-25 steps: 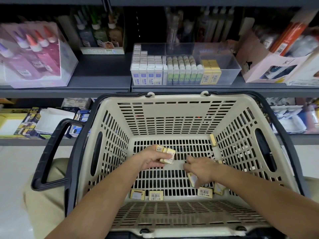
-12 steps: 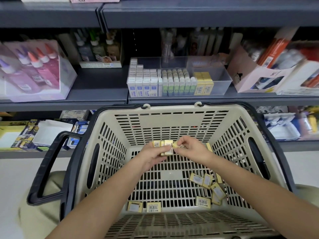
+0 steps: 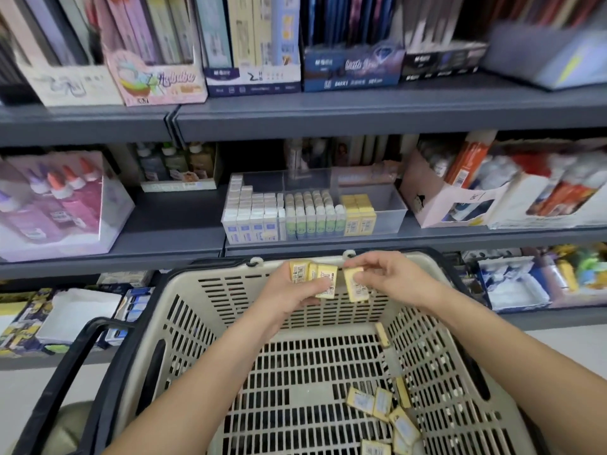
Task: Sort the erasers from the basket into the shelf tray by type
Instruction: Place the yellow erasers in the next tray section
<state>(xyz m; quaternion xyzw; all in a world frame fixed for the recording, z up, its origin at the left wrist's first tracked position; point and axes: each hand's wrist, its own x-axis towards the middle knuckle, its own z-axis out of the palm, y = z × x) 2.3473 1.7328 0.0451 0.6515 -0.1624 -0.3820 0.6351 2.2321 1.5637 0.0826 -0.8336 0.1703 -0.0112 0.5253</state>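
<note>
Head view: the left hand [image 3: 285, 292] grips a small fan of yellow erasers [image 3: 310, 274] at the frame's centre, just above the far rim of the beige basket [image 3: 213, 300]. Their long axes stand roughly upright, toward 12 o'clock, with the barcode labels facing the camera. The thumb [image 3: 320, 284] is curled across their lower ends and presses them against the fingers behind.

Just beside them at 3 o'clock, the right hand [image 3: 399, 279] pinches a single yellow eraser [image 3: 355, 285] — its long axis also near upright, the top leaning slightly toward 11 o'clock. The fingertips [image 3: 368, 267] close narrowly on its upper right edge; whether it touches the left hand's stack I cannot tell.

More loose erasers [image 3: 384, 412] lie scattered flat on the basket floor at 5 o'clock.

The clear shelf tray [image 3: 391, 208] sits on the shelf at 12 o'clock of the hands — white blocks [image 3: 253, 221] on its left, green-labelled ones [image 3: 312, 218] in the middle, a yellow row [image 3: 359, 216] beside them.
</note>
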